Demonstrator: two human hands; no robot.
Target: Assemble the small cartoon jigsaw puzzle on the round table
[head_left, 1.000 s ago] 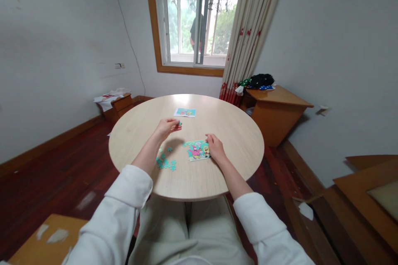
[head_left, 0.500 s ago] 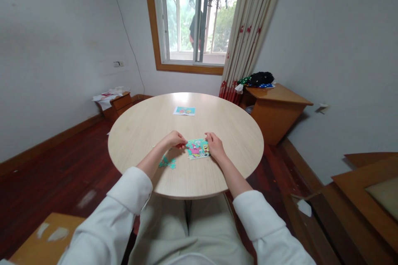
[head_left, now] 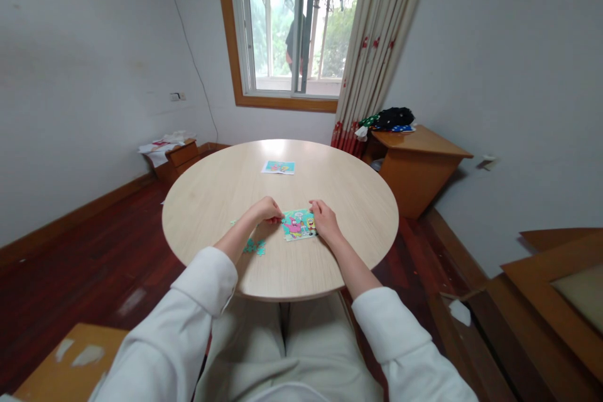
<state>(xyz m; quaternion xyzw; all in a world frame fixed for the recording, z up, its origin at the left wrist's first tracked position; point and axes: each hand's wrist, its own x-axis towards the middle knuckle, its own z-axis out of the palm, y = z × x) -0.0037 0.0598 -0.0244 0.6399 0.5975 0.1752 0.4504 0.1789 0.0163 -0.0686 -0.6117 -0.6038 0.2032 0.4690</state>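
Here | left hand [head_left: 267, 210] | right hand [head_left: 325, 220] — both at puzzle [head_left: 298, 226] (opposite edges)

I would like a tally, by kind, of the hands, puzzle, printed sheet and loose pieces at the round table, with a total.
Left hand and right hand: 2
Puzzle: 1
Sheet: 1
Loose pieces: too small, partly hidden to count
Total without pieces: 4

Round table [head_left: 207, 195], printed sheet [head_left: 278, 168], puzzle [head_left: 298, 226], loose pieces [head_left: 260, 250]
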